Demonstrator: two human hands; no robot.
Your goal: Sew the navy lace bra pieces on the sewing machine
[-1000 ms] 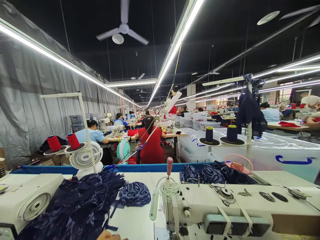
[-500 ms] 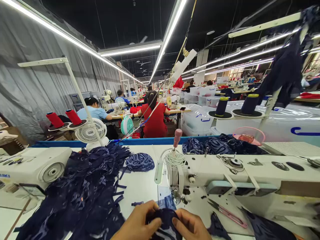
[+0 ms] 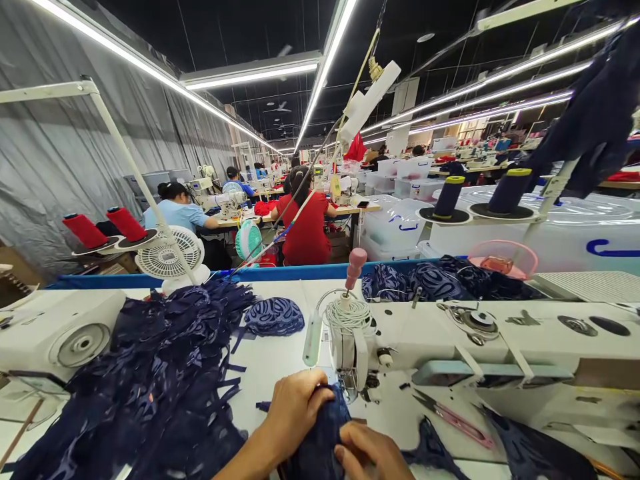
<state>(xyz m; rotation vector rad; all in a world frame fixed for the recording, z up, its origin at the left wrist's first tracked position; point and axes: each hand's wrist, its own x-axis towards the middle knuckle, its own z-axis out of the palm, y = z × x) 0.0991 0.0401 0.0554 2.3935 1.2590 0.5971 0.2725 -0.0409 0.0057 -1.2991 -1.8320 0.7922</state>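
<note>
A piece of navy fabric (image 3: 320,440) lies between my hands, its far end under the needle area of the white sewing machine (image 3: 353,373). My left hand (image 3: 297,407) grips the fabric's left edge close to the needle, thumb and fingers closed on it. Nearer to me, my right hand (image 3: 373,450) pinches the fabric's right edge. Pink-handled snips (image 3: 463,420) lie on the table to the right of my hands. Beside them are more navy patterned pieces (image 3: 537,440). A folded patterned cup piece (image 3: 275,316) rests beyond my left hand.
A large heap of navy garment pieces (image 3: 165,380) covers the left of the table, next to a second sewing machine (image 3: 83,340). A white fan (image 3: 173,257) and red thread cones (image 3: 86,230) stand behind. Coworkers sit ahead, and plastic bins (image 3: 393,227) stand at the right.
Both hands have spread the fabric out, and its far end has moved forward to the needle. My left hand has moved up towards the machine. The view has shifted slightly.
</note>
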